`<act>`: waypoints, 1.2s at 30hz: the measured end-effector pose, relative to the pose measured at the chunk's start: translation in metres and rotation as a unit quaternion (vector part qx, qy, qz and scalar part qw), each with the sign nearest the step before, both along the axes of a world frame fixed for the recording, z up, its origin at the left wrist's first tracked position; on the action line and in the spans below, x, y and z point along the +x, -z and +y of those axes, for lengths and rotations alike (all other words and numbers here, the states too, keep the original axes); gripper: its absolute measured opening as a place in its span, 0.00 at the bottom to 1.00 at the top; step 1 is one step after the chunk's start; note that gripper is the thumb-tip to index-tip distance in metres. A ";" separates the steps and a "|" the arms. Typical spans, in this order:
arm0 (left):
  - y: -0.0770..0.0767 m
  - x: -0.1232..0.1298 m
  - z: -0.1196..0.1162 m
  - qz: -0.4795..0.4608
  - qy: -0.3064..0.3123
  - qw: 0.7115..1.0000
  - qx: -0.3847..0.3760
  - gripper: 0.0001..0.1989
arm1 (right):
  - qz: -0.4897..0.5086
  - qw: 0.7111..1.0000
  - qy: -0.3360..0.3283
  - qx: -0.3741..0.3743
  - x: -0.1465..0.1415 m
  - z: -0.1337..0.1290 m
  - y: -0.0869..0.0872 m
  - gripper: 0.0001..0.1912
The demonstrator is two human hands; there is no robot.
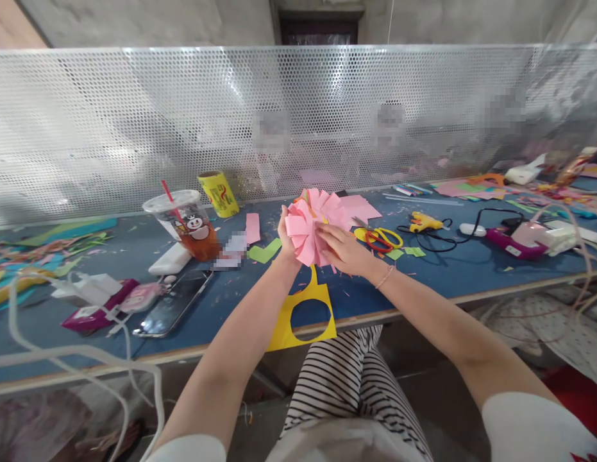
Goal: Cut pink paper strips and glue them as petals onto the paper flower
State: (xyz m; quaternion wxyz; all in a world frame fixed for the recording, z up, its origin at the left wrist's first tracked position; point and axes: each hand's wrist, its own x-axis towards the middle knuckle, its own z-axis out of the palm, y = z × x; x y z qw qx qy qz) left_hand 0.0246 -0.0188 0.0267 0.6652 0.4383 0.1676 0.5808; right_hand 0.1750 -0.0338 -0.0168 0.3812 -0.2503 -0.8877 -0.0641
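Observation:
A pink paper flower (302,226) with many folded petals is held up over the blue table, between my two hands. My left hand (287,236) grips it from the left side, its fingers mostly hidden behind the petals. Across the front of the flower lies my right hand (340,249), fingers stretched out and touching the petals. Below the flower, a yellow paper sheet (322,305) with a round hole hangs slightly over the table's front edge. Scissors with yellow and orange handles (382,239) lie just right of my right hand.
On the left stand a drink cup (195,224) and a yellow tape roll (218,192); a phone (176,305) lies in front. At right are a yellow glue gun (424,222) and a purple power strip (514,244). A perforated metal screen (183,115) borders the back.

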 end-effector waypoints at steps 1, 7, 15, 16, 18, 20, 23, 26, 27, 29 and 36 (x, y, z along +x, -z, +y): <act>-0.001 0.001 -0.001 -0.018 0.009 1.000 0.001 0.32 | -0.003 1.000 0.004 0.004 0.000 0.000 0.000 0.25; -0.002 0.006 -0.002 -0.104 0.024 0.994 -0.015 0.25 | -0.001 1.000 0.024 0.016 -0.002 0.000 0.001 0.26; 0.000 0.008 0.000 -0.083 -0.001 0.997 -0.010 0.23 | 0.014 0.999 0.046 0.014 -0.006 -0.002 0.003 0.29; 0.000 0.008 0.000 -0.077 -0.006 0.997 -0.013 0.24 | 0.013 0.999 0.048 0.013 -0.006 -0.002 0.003 0.29; 0.000 0.007 0.001 -0.071 -0.009 0.997 -0.018 0.25 | 0.011 0.999 0.050 0.010 -0.006 -0.002 0.003 0.29; 0.000 0.007 0.002 -0.077 -0.011 0.997 -0.018 0.26 | 0.005 0.999 0.046 0.009 -0.004 -0.003 0.001 0.30; 0.000 0.006 0.002 -0.083 -0.009 0.996 -0.021 0.28 | -0.026 0.999 0.029 0.012 -0.001 -0.003 -0.001 0.36; 0.001 0.004 0.002 -0.073 -0.005 0.997 -0.040 0.31 | -0.054 0.998 0.024 0.020 0.000 -0.002 -0.001 0.44; 0.001 0.004 0.002 -0.073 -0.006 0.996 -0.048 0.32 | -0.054 0.998 0.029 0.022 0.000 -0.001 0.000 0.45; 0.001 0.003 0.002 -0.085 -0.011 0.995 -0.059 0.33 | -0.046 0.998 0.041 0.025 -0.001 0.003 0.003 0.41; 0.000 0.007 -0.001 -0.113 -0.011 0.986 -0.118 0.35 | 0.019 0.999 0.008 0.032 0.004 0.011 0.004 0.31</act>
